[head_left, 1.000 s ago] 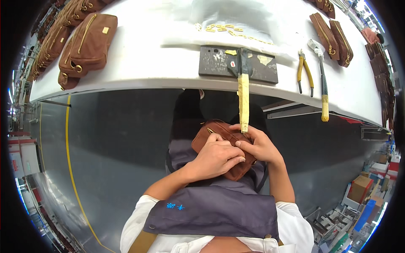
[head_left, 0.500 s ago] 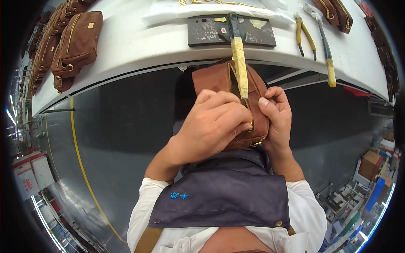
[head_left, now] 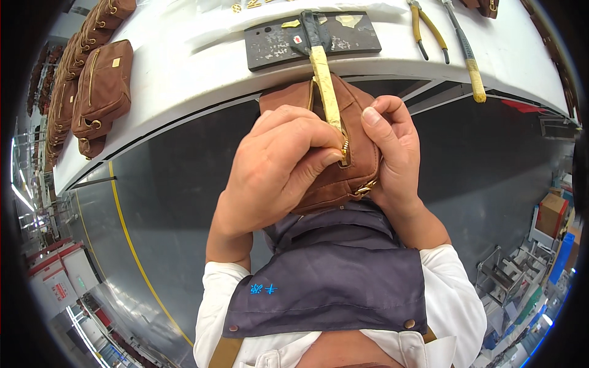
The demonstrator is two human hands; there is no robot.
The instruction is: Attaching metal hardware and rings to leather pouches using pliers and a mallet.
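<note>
A brown zippered bag (head_left: 325,187) hangs over the front edge of the table, resting near my lap. A narrow bar wrapped in yellow tape (head_left: 326,89) juts from the table over the bag, its tip at the zipper slot. My left hand (head_left: 276,162) is closed in a pinch on the gold zipper (head_left: 345,149) near the slot's lower end; its fingertips partly cover the spot. On the other side, my right hand (head_left: 396,147) grips the bag's right edge, thumb on top and fingers curled behind, partly hidden.
The bar is fixed to a dark metal plate (head_left: 264,50) on the white table (head_left: 184,86). Yellow-handled pliers (head_left: 418,30) and a long tool with a yellow-wrapped handle (head_left: 472,76) lie to the right. Several brown bags (head_left: 107,83) line the left side.
The whole view has shifted, with the table things lower left to right edge moved slightly. My left hand has turned, and its thumb and finger pinch show more plainly at the zipper's end.
</note>
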